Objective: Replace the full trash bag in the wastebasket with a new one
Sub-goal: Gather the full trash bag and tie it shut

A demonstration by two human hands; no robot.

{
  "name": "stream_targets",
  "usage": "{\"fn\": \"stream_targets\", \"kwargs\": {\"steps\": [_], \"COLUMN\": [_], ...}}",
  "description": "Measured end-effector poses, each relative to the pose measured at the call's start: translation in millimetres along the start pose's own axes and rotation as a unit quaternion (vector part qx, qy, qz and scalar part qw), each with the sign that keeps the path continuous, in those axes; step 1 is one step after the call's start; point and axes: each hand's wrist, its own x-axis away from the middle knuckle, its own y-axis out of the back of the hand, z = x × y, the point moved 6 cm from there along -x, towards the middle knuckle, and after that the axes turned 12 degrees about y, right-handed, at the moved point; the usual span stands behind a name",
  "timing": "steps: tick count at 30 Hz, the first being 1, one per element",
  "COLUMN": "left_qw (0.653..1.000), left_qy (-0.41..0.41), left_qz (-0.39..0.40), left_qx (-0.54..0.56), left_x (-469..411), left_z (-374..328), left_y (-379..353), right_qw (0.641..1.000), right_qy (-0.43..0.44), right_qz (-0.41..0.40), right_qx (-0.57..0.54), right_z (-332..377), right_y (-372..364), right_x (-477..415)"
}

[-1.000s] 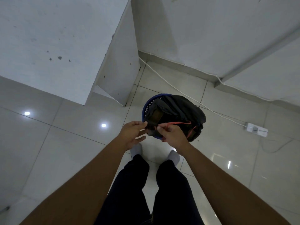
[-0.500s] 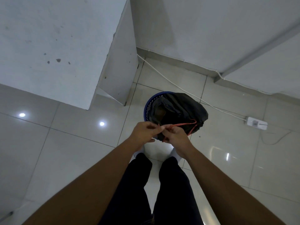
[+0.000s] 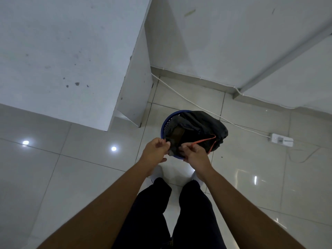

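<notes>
I see the black trash bag (image 3: 203, 128) sitting in the blue wastebasket (image 3: 166, 124) just right of the frame's centre, its top bunched up and slumping over the basket's right rim. A red drawstring (image 3: 204, 141) runs across the bag's mouth from the right side down toward my right hand (image 3: 195, 153). That hand is closed, fingertips pinching the near end of the drawstring at the basket's near rim. My left hand (image 3: 155, 150) is just beside it on the left, fingers curled and pinching the dark edge of the bag at the same rim — the two hands are close but apart, with a fold of bag between them.

The wastebasket stands on the pale tiled floor (image 3: 71, 177), directly beyond my feet at the lower centre. A white cabinet (image 3: 62, 51) fills the upper left of the frame, its corner near the basket. A white cable (image 3: 179, 93) runs along the floor behind the basket to a power strip (image 3: 282, 140) at the right — well clear of the basket.
</notes>
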Motion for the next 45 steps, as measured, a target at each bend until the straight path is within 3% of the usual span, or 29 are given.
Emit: {"fn": "stream_targets", "kwargs": {"steps": [8, 13, 20, 23, 26, 30, 35, 38, 39, 41, 45], "left_qw": [0.989, 0.990, 0.975, 0.976, 0.985, 0.987, 0.971, 0.958, 0.954, 0.946, 0.926], "left_qy": [-0.090, -0.112, -0.206, -0.196, -0.165, -0.153, -0.182, -0.201, -0.208, -0.224, -0.248], "left_qz": [-0.045, -0.065, -0.056, -0.029, -0.001, -0.028, -0.140, -0.193, -0.205, -0.225, -0.273], "left_qx": [0.108, 0.063, 0.058, 0.085, 0.047, 0.030, -0.064, -0.069, -0.064, -0.058, -0.080], "left_x": [56, 92, 143, 150, 153, 157, 166, 172, 173, 176, 179], "left_z": [-29, -58, -108, -110, -108, -115, -139, -150, -152, -154, -152], "left_y": [50, 57, 30, 10, -11, -22, -24, -20, -19, -16, -12], "right_qw": [0.990, 0.982, 0.978, 0.977, 0.974, 0.966, 0.951, 0.867, 0.847, 0.844, 0.882], "right_qy": [0.114, 0.156, 0.193, 0.214, 0.219, 0.233, 0.199, 0.176, 0.174, 0.211, 0.305], "right_qz": [-0.076, -0.090, -0.031, 0.004, 0.051, 0.109, 0.122, 0.142, 0.158, 0.174, 0.232], "right_qx": [0.021, 0.063, 0.066, 0.020, 0.028, 0.014, 0.203, 0.443, 0.478, 0.462, 0.275], "right_z": [76, 106, 136, 151, 162, 173, 166, 164, 164, 172, 195], "right_y": [46, 81, 96, 105, 109, 110, 123, 135, 137, 137, 118], "right_x": [32, 57, 74, 70, 67, 65, 40, 17, 13, 12, 20]}}
